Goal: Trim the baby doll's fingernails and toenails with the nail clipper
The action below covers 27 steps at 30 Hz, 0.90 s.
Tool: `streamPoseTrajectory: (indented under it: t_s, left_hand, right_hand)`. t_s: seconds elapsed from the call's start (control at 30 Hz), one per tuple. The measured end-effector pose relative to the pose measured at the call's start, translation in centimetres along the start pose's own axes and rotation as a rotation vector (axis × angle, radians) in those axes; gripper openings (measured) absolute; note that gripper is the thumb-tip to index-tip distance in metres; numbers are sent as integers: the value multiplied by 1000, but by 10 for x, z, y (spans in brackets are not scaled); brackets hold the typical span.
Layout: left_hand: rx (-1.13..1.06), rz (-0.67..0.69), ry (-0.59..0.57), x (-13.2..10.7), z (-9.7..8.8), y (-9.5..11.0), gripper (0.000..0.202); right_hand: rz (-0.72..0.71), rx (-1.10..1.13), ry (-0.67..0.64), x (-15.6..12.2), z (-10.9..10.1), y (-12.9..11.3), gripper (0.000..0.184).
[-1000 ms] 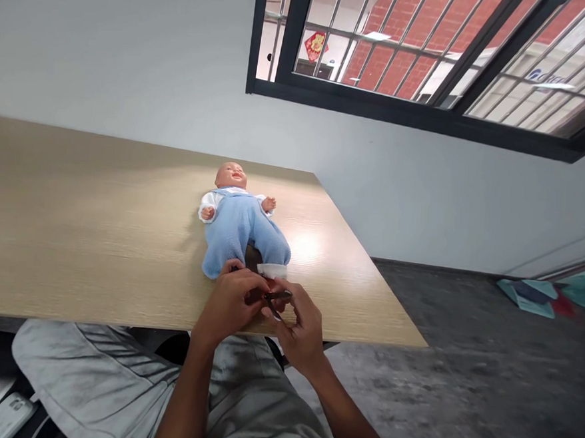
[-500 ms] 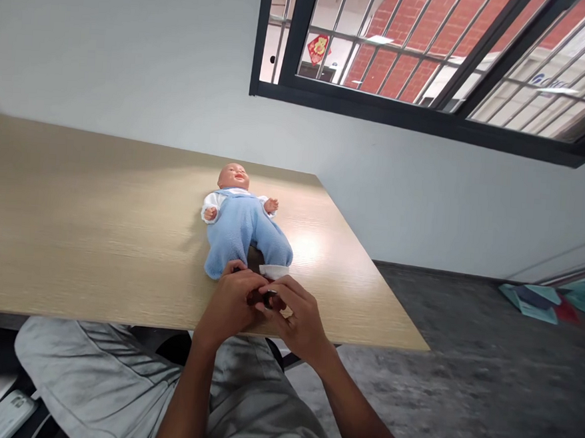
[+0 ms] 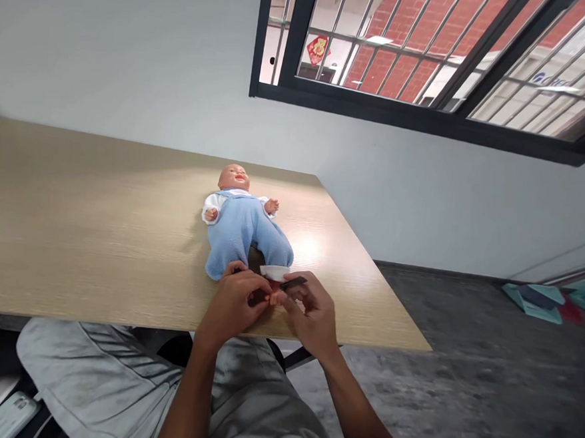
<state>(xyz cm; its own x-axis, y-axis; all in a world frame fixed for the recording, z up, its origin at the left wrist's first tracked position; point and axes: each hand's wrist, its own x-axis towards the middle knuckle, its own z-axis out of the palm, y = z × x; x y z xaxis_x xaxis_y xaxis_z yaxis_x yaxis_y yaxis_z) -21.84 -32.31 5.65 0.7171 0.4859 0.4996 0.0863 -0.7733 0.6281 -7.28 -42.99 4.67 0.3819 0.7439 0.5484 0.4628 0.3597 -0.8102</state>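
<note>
On its back on the table lies a baby doll (image 3: 236, 225) in blue overalls and a white shirt, its head away from me. Its bare foot (image 3: 276, 296) sticks out below a white cuff (image 3: 275, 272), toes towards me. My left hand (image 3: 237, 300) is closed, its fingertips pinching at the toes of this foot. In my right hand (image 3: 314, 314), between thumb and fingers, is a small flat dark tool (image 3: 294, 284) that looks like a nail clipper, beside the foot. The doll's other foot is hidden behind my left hand.
The wooden table (image 3: 96, 232) ends close in front of my lap and at a slanting right edge. A wall with a barred window (image 3: 408, 60) rises behind it. Teal and red items (image 3: 537, 303) lie on the floor at right; a phone (image 3: 8, 419) is at lower left.
My right hand has shifted slightly right, away from my left fingers, turning the dark tool outward. The doll's foot now shows between my hands. The doll's body lies as before.
</note>
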Motion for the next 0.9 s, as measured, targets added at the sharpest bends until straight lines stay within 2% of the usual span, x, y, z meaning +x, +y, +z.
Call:
streamPoseTrajectory:
  t_s: [0.07, 0.17, 0.37, 0.5, 0.7, 0.9]
  left_hand:
    - [7, -1, 3, 1, -1, 1, 9]
    - [11, 8, 3, 1, -2, 3, 15]
    - [38, 42, -14, 0, -4, 8, 20]
    - [62, 57, -8, 1, -4, 7, 20]
    - [70, 51, -9, 2, -4, 6, 17]
    - [64, 56, -11, 1, -4, 8, 16]
  right_hand:
    - [93, 108, 47, -3, -5, 5, 30]
    - [132, 220, 20, -4, -14, 8, 35]
    - [138, 152, -113, -13, -29, 2, 29]
    - [54, 80, -111, -24, -29, 0, 28]
    - [-84, -92, -14, -29, -27, 4, 27]
    - [-223, -141, -23, -30, -26, 6, 31]
